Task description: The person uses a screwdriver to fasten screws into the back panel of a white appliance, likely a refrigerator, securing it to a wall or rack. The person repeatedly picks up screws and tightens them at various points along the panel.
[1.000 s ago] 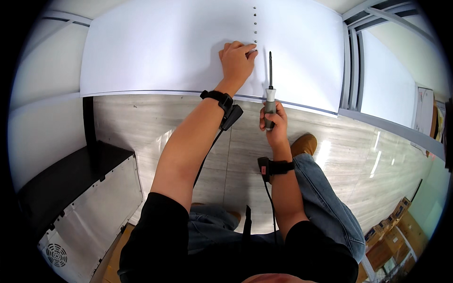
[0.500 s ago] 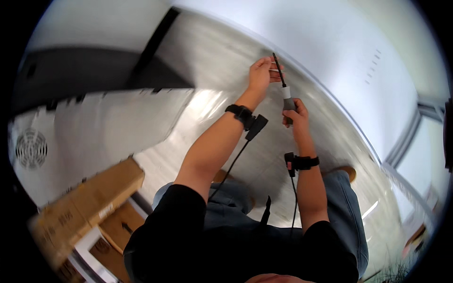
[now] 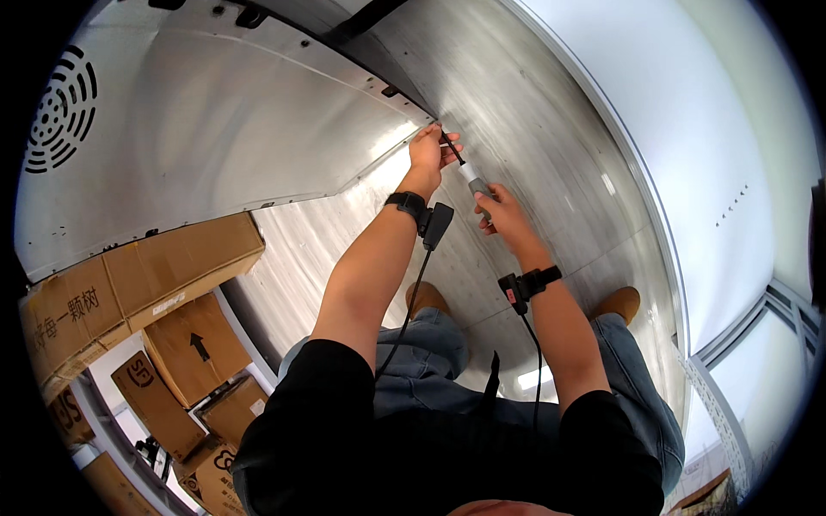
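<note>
My right hand point(image 3: 501, 215) is wrapped around the grey and white handle of a screwdriver point(image 3: 471, 175). Its long dark shaft points up and left, to the lower corner of a large silver metal panel point(image 3: 249, 103). At that corner my left hand point(image 3: 428, 153) has its thumb and index finger closed at the tip end of the shaft, while its other fingers stretch out beside it. Whether a screw sits at the tip is too small to see. Both wrists wear black straps with small devices and cables.
Brown cardboard boxes point(image 3: 185, 271) stand at the left, below the panel, several more on a white rack beneath. A white wall-like panel point(image 3: 641, 95) curves along the right. My feet stand on the grey wood-look floor point(image 3: 551, 163). A black bar point(image 3: 366, 19) lies beyond the panel.
Both hands and the screwdriver have moved left to the metal panel's corner. The shaft now tilts further left. The view has shifted, showing more of the panel and boxes.
</note>
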{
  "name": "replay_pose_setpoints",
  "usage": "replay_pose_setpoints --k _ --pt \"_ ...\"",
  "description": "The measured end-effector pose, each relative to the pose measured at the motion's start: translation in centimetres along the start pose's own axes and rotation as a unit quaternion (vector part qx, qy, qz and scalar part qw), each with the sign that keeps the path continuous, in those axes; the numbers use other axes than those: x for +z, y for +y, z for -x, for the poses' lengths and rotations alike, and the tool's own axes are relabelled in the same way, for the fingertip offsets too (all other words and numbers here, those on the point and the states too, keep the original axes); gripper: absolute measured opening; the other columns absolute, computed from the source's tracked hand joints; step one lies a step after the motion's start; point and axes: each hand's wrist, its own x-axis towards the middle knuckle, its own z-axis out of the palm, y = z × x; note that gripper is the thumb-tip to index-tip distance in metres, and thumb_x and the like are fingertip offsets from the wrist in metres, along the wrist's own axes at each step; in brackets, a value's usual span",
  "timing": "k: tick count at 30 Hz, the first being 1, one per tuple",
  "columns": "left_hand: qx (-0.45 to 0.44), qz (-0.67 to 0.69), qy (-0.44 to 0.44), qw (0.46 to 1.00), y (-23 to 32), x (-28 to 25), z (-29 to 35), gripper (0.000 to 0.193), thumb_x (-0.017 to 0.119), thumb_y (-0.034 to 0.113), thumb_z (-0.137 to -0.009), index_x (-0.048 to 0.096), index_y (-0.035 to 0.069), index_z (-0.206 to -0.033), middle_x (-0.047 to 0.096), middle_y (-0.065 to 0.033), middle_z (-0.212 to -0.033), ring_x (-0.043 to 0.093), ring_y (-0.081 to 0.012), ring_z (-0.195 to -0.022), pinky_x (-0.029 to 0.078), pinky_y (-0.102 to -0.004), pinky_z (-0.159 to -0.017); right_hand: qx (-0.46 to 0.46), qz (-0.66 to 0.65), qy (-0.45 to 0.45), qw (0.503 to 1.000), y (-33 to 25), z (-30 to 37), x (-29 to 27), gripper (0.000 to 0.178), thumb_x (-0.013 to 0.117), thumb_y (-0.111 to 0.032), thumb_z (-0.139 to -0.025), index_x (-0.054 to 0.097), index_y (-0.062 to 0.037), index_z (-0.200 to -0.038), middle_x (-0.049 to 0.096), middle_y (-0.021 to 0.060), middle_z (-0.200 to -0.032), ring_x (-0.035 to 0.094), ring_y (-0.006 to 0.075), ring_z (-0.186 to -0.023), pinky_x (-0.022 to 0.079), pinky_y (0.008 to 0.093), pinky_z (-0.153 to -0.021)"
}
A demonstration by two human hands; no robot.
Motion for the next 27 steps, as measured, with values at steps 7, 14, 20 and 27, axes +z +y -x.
replay_pose_setpoints --k 7,14,20,27 --pt "0.001 -0.01 0.02 1.0 -0.3 -1.1 -2.0 0.025 0.043 0.013 -0.097 0.045 0.006 -0.121 0.065 -0.0087 -0.097 0.066 -0.0219 -0.076 0.053 -0.0288 -0.058 0.03 -0.005 -0.011 0.999 0.3 -1.4 1.4 0.043 0.056 -0.036 -0.091 0.052 -0.0052 -0.12 0.055 0.004 -0.081 0.052 0.0101 -0.055 0.043 0.0254 -0.048" --pt "-0.005 -0.011 0.033 0.999 -0.8 -1.6 -2.8 0.014 0.043 0.013 -0.097 0.048 0.008 -0.109 0.064 -0.0072 -0.094 0.066 -0.0203 -0.073 0.052 -0.0283 -0.057 0.026 -0.011 -0.012 1.0 0.5 -2.3 1.6 0.043 0.056 -0.036 -0.092 0.053 -0.0033 -0.12 0.053 0.0043 -0.076 0.048 0.0097 -0.051 0.039 0.0256 -0.044" --pt "-0.008 -0.015 0.036 0.999 -0.6 -1.2 -2.7 0.013 0.044 0.013 -0.097 0.048 0.008 -0.108 0.064 -0.0067 -0.092 0.065 -0.0196 -0.071 0.051 -0.0281 -0.057 0.029 -0.028 -0.01 0.999 0.6 -2.3 1.3 0.042 0.055 -0.036 -0.092 0.054 -0.0036 -0.119 0.052 0.0035 -0.074 0.045 0.0091 -0.05 0.037 0.025 -0.044" --pt "-0.008 -0.01 0.045 0.999 -1.0 -1.7 -2.8 0.014 0.046 0.014 -0.096 0.047 0.008 -0.109 0.064 -0.0075 -0.093 0.066 -0.0197 -0.072 0.051 -0.0281 -0.057 0.048 -0.05 -0.03 0.997 -0.1 -1.9 1.4 0.039 0.054 -0.036 -0.093 0.056 -0.0024 -0.112 0.053 0.0033 -0.075 0.045 0.0087 -0.05 0.037 0.025 -0.045"
